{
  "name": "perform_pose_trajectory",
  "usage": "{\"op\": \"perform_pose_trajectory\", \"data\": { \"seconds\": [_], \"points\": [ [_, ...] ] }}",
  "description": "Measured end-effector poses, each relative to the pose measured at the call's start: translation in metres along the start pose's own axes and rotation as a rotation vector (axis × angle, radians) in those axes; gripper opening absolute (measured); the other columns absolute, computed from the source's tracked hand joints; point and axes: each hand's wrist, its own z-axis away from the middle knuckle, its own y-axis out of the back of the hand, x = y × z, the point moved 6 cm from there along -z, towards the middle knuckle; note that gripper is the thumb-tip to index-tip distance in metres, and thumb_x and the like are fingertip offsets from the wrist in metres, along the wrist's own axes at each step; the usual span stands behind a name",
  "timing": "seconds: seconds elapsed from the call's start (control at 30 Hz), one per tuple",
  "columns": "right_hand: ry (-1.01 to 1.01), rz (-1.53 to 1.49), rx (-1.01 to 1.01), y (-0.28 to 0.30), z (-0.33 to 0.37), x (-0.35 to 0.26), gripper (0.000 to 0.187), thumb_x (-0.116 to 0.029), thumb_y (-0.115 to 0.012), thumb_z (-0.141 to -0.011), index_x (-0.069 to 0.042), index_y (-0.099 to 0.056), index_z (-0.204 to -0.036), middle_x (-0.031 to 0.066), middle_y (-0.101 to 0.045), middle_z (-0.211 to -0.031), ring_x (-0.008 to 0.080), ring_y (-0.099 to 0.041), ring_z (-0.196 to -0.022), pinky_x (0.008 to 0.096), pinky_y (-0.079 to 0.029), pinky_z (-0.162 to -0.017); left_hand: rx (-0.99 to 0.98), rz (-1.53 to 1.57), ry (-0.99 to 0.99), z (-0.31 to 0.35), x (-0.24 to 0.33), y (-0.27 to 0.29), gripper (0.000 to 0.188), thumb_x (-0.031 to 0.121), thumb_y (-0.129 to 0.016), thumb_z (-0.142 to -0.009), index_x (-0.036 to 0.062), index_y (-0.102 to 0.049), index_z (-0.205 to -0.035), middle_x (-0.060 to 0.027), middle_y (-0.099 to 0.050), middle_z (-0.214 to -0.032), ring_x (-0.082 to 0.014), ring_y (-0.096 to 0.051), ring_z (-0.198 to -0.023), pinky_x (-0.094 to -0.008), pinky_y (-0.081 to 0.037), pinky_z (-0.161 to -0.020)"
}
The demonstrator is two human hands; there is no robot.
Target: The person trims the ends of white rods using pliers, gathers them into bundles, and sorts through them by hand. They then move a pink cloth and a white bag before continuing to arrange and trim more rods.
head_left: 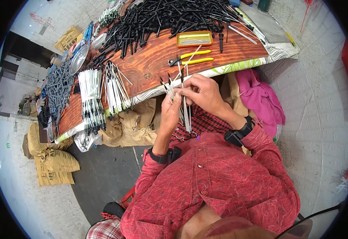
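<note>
My left hand (170, 113) is closed around several thin white rods (188, 121) with black tips, held upright at the table's near edge. The fingers of my right hand (205, 92) are pinched together at the upper part of these rods, touching my left fingertips. Just beyond my hands lie pliers (203, 61) with yellow handles, their jaws pointing left. Behind them stands a shallow yellow tin (178, 40) with a red rim and a few thin pale sticks in it. A single black plastic part (221, 42) stands to its right.
A large heap of black plastic parts (154, 20) covers the far side of the wooden table (146, 65). At left lie a tied bundle of white rods (90, 85), a looser bundle (114, 89) and grey pieces (58, 83). Pink cloth (259, 99) hangs right; sacks (58, 161) stand left.
</note>
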Motion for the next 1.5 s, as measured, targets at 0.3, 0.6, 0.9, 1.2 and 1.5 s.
{"op": "perform_pose_trajectory", "data": {
  "seconds": [0.3,0.6,0.9,1.2,1.5],
  "points": [
    [0.610,0.692,0.503,0.044,-0.015,-0.056,0.018,-0.025,-0.071,-0.079,-0.008,-0.065,-0.075,0.0045,-0.060,-0.079,0.0266,-0.060,-0.074,0.0385,-0.048,-0.063,-0.026,0.266,0.122,-0.005,-0.018,0.004,0.021,0.024,-0.045,-0.101,0.0048,-0.051,-0.105,-0.0015,-0.044,-0.066,-0.0168,-0.050,-0.064,-0.0311,-0.045,-0.062],
    [0.571,0.736,-0.093,0.054,-0.016,-0.035,0.015,-0.018,-0.064,-0.086,-0.005,-0.063,-0.093,0.0056,-0.061,-0.071,0.0214,-0.061,-0.069,0.0314,-0.047,-0.059,-0.118,0.535,0.160,-0.002,-0.002,0.001,0.017,0.023,-0.043,-0.102,0.0083,-0.050,-0.105,-0.0019,-0.042,-0.066,-0.0180,-0.049,-0.064,-0.0315,-0.043,-0.062],
    [-0.014,0.005,-0.148,0.002,-0.021,0.009,0.021,-0.020,-0.052,-0.097,-0.002,-0.057,-0.088,0.0117,-0.061,-0.069,0.0199,-0.062,-0.060,0.0320,-0.046,-0.055,0.093,0.210,0.060,-0.034,-0.003,-0.001,0.021,0.026,-0.039,-0.104,0.0064,-0.045,-0.108,-0.0042,-0.053,-0.073,-0.0109,-0.050,-0.050,-0.0231,-0.042,-0.047],
    [0.208,0.267,0.012,-0.012,-0.026,0.035,0.019,-0.019,-0.055,-0.094,0.000,-0.058,-0.095,0.0156,-0.063,-0.085,0.0266,-0.062,-0.065,0.0342,-0.046,-0.059,0.183,-0.284,-0.035,-0.036,-0.016,0.021,0.021,0.023,-0.040,-0.103,0.0050,-0.049,-0.100,-0.0041,-0.055,-0.082,-0.0108,-0.057,-0.070,-0.0261,-0.049,-0.061],
    [0.197,0.449,-0.184,-0.019,-0.012,0.030,0.025,-0.023,-0.058,-0.094,0.000,-0.055,-0.085,0.0111,-0.065,-0.068,0.0217,-0.065,-0.060,0.0332,-0.047,-0.056,0.200,0.278,0.130,-0.038,0.008,0.031,0.024,0.026,-0.046,-0.102,0.0046,-0.053,-0.111,-0.0045,-0.059,-0.089,-0.0163,-0.061,-0.081,-0.0305,-0.053,-0.073]
  ]
}}
